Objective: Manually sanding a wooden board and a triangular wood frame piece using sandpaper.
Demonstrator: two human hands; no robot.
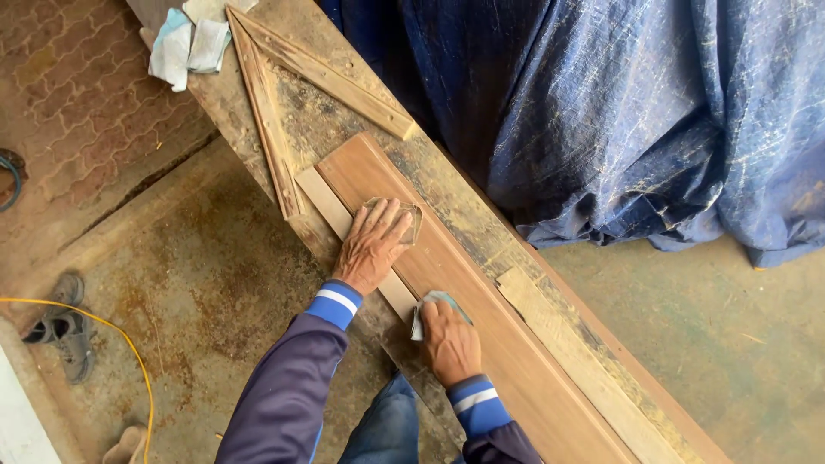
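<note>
Two hands are working on one reddish board [481,318] lying along the counter [447,185]. The left hand [371,245] is pressing flat, fingers spread, over one sheet of sandpaper [411,215] at the board's far end. The right hand [449,342] is curling around one folded sandpaper piece [430,305], nearer. Two pale strips are flanking the board; one triangular frame [284,103] and some rags [185,43] are lying farther off.

Woodworking workshop: worn workbench [481,223], timber offcuts [344,82], concrete floor [206,283].
</note>
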